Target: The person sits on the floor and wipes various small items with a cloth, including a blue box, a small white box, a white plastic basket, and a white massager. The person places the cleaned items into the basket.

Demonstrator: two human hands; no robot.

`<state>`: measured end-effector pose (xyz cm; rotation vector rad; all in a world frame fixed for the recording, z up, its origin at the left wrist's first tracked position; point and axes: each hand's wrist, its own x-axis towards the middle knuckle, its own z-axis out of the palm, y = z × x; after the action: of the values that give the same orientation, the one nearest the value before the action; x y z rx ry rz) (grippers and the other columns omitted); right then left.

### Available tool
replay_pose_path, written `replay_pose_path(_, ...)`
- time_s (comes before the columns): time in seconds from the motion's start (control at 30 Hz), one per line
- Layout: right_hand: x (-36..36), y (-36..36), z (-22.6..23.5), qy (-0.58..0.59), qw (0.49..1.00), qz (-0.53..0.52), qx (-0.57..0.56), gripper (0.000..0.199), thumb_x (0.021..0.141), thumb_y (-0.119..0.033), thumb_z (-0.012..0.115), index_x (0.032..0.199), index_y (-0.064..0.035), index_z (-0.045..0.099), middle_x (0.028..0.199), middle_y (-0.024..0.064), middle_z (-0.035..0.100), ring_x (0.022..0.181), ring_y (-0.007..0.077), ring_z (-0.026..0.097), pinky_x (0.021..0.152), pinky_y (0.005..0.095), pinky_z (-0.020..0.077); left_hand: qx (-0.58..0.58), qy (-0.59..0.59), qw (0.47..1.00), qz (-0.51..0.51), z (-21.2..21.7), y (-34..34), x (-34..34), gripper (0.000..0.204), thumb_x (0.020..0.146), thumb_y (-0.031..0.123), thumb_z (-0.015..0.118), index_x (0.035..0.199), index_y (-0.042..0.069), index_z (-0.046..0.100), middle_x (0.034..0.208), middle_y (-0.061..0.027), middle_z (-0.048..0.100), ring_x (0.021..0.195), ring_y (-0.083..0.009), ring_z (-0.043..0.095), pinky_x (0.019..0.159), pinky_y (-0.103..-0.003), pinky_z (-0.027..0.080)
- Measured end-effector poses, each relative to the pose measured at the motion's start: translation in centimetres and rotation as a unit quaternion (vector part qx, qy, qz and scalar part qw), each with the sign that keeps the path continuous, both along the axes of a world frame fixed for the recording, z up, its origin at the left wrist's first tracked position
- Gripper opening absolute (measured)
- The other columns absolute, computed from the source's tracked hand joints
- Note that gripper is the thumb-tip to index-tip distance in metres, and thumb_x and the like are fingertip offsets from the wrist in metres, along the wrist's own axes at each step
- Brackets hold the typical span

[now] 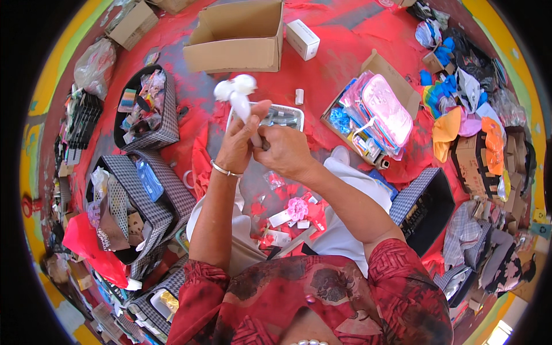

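Note:
A white Y-shaped thing (239, 99) with two rounded knobs on a handle, like a face roller, is held up in front of me. My left hand (233, 146) is closed around the handle below the knobs. The fingers of my right hand (286, 150) are curled in a fist at the handle's lower end, and what lies inside them is partly hidden. Behind both hands sits a white-rimmed tray (300, 119) with dark items in it. A pink flower (297, 209) and white tags (280, 218) lie between my legs.
An open cardboard box (233, 56) and a small white box (303, 40) stand ahead. On the right, a carton (406, 95) holds pink pouches; a checked bin (428, 213) is nearer. Filled checked baskets (164, 126) line the left. Red cloth (339, 31) covers the floor.

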<state>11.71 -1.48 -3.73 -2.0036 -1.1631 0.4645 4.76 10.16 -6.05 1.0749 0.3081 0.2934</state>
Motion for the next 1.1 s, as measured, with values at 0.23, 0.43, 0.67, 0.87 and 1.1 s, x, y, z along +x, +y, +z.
replay_pose_path(0.23, -0.8, 1.1, 0.4, -0.058, 0.99, -0.003, -0.128, 0.024, 0.072, -0.025, 0.06, 0.075, -0.0016, 0.059, 0.073, 0.018, 0.061, 0.069, 0.0304, 0.062, 0.058, 0.0402, 0.0482, -0.15, -0.004, 0.986, 0.075, -1.2, 0.9, 0.0, 0.023, 0.09, 0.02, 0.049, 0.094, -0.001, 0.056, 0.106, -0.019, 0.059, 0.1, -0.0282, 0.057, 0.09, -0.037, 0.044)
replay_pose_path(0.43, 0.4, 1.6, 1.1, 0.044, 0.967, -0.167, 0.189, 0.029, 0.077, -0.029, 0.059, 0.089, -0.0026, 0.058, 0.078, 0.0173, 0.06, 0.07, 0.0319, 0.061, 0.062, 0.0368, 0.0477, -0.169, -0.006, 0.984, 0.061, -1.3, 1.0, -0.6, 0.034, 0.093, 0.022, 0.043, 0.12, 0.001, 0.045, 0.122, -0.0103, 0.049, 0.108, -0.0197, 0.049, 0.094, -0.032, 0.039)
replay_pose_path(0.67, -1.3, 1.1, 0.3, -0.091, 0.994, -0.054, 0.038, 0.025, 0.083, -0.03, 0.053, 0.087, -0.006, 0.054, 0.075, 0.0146, 0.057, 0.068, 0.0341, 0.06, 0.06, 0.0398, 0.0487, -0.262, -0.131, 0.956, 0.02, -0.5, 1.4, -0.7, 0.051, 0.092, 0.04, 0.037, 0.125, 0.001, 0.042, 0.141, -0.0172, 0.025, 0.13, -0.0275, 0.026, 0.106, -0.041, 0.023)
replay_pose_path(0.87, 2.7, -0.4, 0.6, 0.177, 0.972, -0.065, -0.138, 0.043, 0.087, -0.04, 0.045, 0.076, -0.0015, 0.062, 0.068, 0.0118, 0.06, 0.064, 0.0226, 0.06, 0.06, 0.0346, 0.0454, -0.263, -0.194, 0.945, -0.025, -1.1, 3.8, -1.0, 0.045, 0.091, 0.038, 0.04, 0.116, 0.004, 0.054, 0.141, -0.0148, 0.028, 0.132, -0.0259, 0.023, 0.103, -0.046, 0.026)
replay_pose_path(1.1, -0.1, 0.9, -0.7, 0.441, 0.896, 0.056, 0.009, 0.046, 0.084, -0.041, 0.053, 0.088, 0.0048, 0.061, 0.07, 0.005, 0.057, 0.06, 0.0109, 0.049, 0.054, 0.027, 0.0396, -0.18, -0.113, 0.977, 0.034, -0.8, 2.9, -1.5, 0.035, 0.091, 0.037, 0.042, 0.098, 0.009, 0.06, 0.134, -0.0222, 0.035, 0.128, -0.0292, 0.03, 0.098, -0.044, 0.032)
